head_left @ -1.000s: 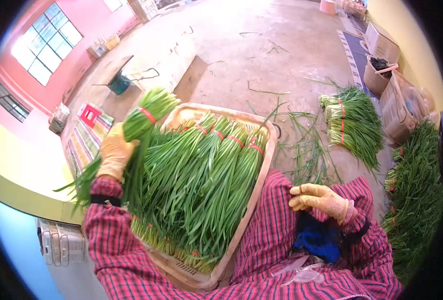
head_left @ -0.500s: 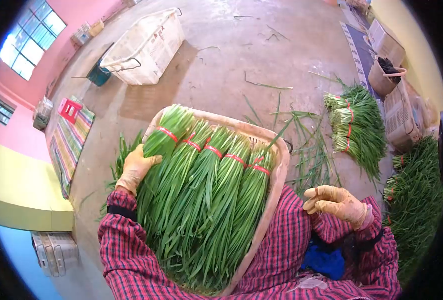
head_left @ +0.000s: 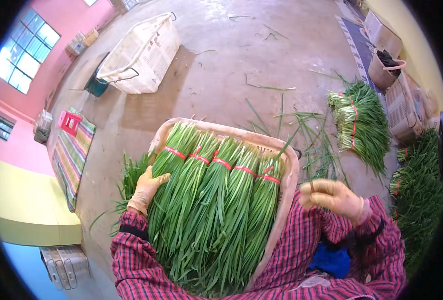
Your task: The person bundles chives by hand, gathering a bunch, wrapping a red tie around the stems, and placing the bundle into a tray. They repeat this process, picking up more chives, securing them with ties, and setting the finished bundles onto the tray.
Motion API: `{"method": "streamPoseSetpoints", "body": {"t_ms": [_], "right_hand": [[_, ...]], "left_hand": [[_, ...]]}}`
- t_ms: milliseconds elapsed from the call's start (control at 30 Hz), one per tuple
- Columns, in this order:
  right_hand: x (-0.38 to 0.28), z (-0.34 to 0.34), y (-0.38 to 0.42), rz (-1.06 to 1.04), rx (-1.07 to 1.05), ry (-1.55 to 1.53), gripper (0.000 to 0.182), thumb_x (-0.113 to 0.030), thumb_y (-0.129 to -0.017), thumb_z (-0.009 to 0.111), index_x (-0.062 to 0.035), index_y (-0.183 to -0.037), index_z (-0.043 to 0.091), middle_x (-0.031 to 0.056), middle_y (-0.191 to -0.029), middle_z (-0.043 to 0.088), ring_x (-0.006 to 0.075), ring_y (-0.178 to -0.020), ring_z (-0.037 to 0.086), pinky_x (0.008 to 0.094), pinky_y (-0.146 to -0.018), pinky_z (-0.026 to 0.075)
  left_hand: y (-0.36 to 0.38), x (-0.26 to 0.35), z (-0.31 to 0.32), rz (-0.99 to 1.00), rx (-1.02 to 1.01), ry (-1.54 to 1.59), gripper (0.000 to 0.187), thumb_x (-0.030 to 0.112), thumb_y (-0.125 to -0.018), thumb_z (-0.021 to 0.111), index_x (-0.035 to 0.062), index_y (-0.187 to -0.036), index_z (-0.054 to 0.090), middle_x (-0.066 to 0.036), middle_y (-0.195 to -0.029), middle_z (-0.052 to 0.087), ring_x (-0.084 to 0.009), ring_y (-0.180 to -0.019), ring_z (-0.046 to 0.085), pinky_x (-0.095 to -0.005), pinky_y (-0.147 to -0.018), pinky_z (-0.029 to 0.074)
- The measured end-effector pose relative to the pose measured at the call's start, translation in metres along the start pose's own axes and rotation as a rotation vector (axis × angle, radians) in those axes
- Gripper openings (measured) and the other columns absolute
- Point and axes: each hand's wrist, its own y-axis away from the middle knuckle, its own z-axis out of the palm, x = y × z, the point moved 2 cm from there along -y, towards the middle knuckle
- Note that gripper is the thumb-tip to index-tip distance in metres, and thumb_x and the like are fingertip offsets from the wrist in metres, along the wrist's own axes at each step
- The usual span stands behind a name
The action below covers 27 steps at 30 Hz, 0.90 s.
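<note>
- Person in red plaid sleeves & yellowish gloves sits over a shallow tray (head_left: 289, 175) packed w/ tied bundles of green chives (head_left: 216, 210), tray rests on the lap, far end out over the concrete floor (head_left: 221, 85).
- Left hand (head_left: 147, 190) lies on the leftmost bundle (head_left: 169, 175) at tray's left edge; fingers wrapped over the stalks, thumb across the top. Hand presses on the bundle, not lifting it.
- Bundles lie side by side, cut ends toward far rim, each w/ a red band (head_left: 222, 163) near the stalk end; leaf tips run back toward the person.
- More loose chive leaves (head_left: 129, 177) stick out left of the tray, just beside left wrist.
- Right hand (head_left: 334, 197) is up, off the tray, near its right rim; fingers curled together, pinching a thin brownish strand (head_left: 312, 186). Can't tell what it is.
- Blue cloth (head_left: 334, 260) shows in the lap under right forearm.
- Floor, right: a heap of banded chives (head_left: 361, 125), scattered stray leaves (head_left: 311, 145) btwn it & the tray; more greens (head_left: 419, 195) at far right edge.
- Beyond: white plastic crate (head_left: 141, 55) on floor, striped mat (head_left: 71, 155) w/ red stool (head_left: 69, 122) at left, cardboard boxes (head_left: 381, 32) & a bucket (head_left: 389, 70) upper right, pink wall w/ window (head_left: 24, 50).
</note>
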Motion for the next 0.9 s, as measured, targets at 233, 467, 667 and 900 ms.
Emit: {"method": "streamPoseSetpoints", "body": {"t_ms": [233, 467, 667, 900], "right_hand": [[-0.032, 0.069, -0.150, -0.706, -0.056, 0.530, 0.030, -0.019, -0.096, 0.059, -0.0021, -0.120, 0.064, 0.0133, -0.125, 0.064, 0.0246, -0.118, 0.059, 0.0348, -0.103, 0.045], [-0.056, 0.195, -0.260, -0.996, 0.045, 0.834, 0.037, -0.028, -0.094, 0.058, -0.0038, -0.122, 0.061, 0.0140, -0.132, 0.058, 0.0302, -0.126, 0.052, 0.0429, -0.109, 0.038], [-0.048, 0.222, -0.313, -1.108, 0.204, 1.103, 0.038, -0.037, -0.092, 0.055, -0.0072, -0.113, 0.065, 0.0133, -0.121, 0.062, 0.0281, -0.121, 0.054, 0.0428, -0.107, 0.036], [-0.035, 0.197, -0.313, -1.036, 0.153, 1.083, 0.025, -0.031, -0.090, 0.054, -0.0096, -0.085, 0.066, 0.0113, -0.088, 0.065, 0.0295, -0.093, 0.062, 0.0445, -0.088, 0.044]], "left_hand": [[0.005, 0.007, 0.004, 0.017, 0.054, -0.097, 0.059, 0.036, -0.078, 0.080, 0.0019, -0.120, 0.058, -0.015, -0.107, 0.071, -0.0247, -0.097, 0.068, -0.0364, -0.088, 0.050], [0.008, 0.008, 0.006, 0.025, 0.088, -0.222, 0.061, 0.043, -0.078, 0.078, 0.0044, -0.119, 0.056, -0.021, -0.105, 0.070, -0.0361, -0.100, 0.067, -0.0424, -0.086, 0.050], [0.005, 0.007, 0.007, 0.026, 0.073, -0.329, 0.065, 0.051, -0.077, 0.075, 0.0053, -0.117, 0.055, -0.023, -0.102, 0.069, -0.0394, -0.099, 0.065, -0.0461, -0.084, 0.050], [0.007, 0.023, 0.018, 0.069, 0.000, -0.438, 0.060, 0.050, -0.079, 0.073, 0.0064, -0.115, 0.055, -0.022, -0.099, 0.069, -0.0410, -0.095, 0.065, -0.0477, -0.081, 0.050]]}}
